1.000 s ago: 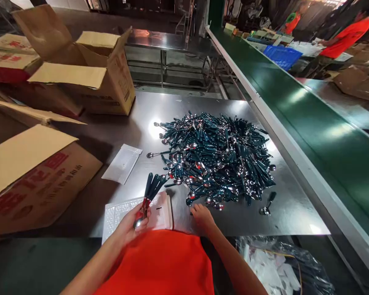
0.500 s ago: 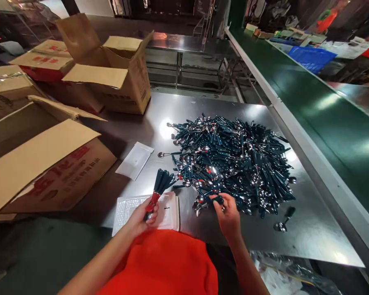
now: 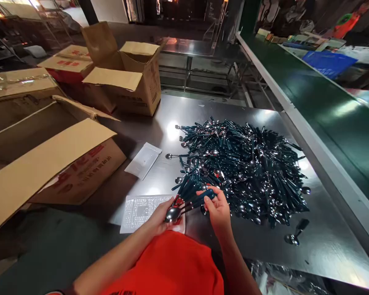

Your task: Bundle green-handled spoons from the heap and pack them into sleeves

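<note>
My left hand [image 3: 165, 211] is closed around a bundle of dark-green-handled spoons [image 3: 187, 189], their handles fanned up and away from me. Shiny bowls stick out by the fingers. My right hand [image 3: 217, 207] pinches the dark handles of a few spoons [image 3: 199, 199], whose bowls point left and meet the bundle at the left hand. Behind both hands spreads a large heap of the same spoons [image 3: 242, 164] on the steel table. A white embossed plastic sheet [image 3: 137, 213] lies partly under my left forearm and hand.
Open cardboard boxes [image 3: 89, 176] stand on the left, another open box [image 3: 150, 88] at the back. A white packet [image 3: 143, 160] lies on the steel table [image 3: 249, 246]. Loose spoons [image 3: 297, 232] rest at the right. A green conveyor belt [image 3: 326, 108] runs along the right side.
My right hand has come away from the heap's near edge with spoons, moving left to the bundle. The left hand has shifted right, and the two hands now meet. The view has turned slightly left.
</note>
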A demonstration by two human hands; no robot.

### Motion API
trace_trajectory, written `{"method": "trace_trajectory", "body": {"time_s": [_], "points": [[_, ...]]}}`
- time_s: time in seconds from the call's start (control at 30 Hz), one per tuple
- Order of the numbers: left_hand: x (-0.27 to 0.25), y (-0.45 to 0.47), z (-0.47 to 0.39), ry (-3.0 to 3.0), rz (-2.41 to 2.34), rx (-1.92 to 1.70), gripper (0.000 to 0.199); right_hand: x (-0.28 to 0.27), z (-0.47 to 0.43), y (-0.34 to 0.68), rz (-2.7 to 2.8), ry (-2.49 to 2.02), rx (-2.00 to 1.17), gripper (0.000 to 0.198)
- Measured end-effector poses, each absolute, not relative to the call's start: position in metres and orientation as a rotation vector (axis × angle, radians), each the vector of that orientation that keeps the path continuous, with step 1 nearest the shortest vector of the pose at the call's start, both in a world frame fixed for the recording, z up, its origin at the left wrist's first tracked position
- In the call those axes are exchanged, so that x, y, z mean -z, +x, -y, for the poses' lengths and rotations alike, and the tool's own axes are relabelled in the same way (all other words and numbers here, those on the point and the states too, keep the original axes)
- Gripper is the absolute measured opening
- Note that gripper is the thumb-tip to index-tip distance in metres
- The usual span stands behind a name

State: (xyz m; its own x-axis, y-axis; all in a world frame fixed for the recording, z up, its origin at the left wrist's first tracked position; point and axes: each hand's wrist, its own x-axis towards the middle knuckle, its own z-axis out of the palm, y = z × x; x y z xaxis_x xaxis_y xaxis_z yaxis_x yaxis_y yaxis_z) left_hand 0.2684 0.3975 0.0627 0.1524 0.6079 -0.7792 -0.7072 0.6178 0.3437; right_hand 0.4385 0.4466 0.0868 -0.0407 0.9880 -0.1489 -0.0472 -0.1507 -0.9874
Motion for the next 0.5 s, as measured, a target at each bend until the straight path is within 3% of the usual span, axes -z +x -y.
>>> {"method": "trace_trajectory", "body": {"time_s": [0.23, 0.5], "points": [[-0.051, 0.259, -0.399, -0.081, -1.037, -0.976, 0.028, -0.089, -0.442, 0.442, 1.171, -1.502, -1.216, 0.056], [-0.054, 0.250, -0.402, -0.053, -1.108, -0.993, 0.028, -0.086, -0.446, 0.440, 1.132, -1.462, -1.303, 0.057]]}}
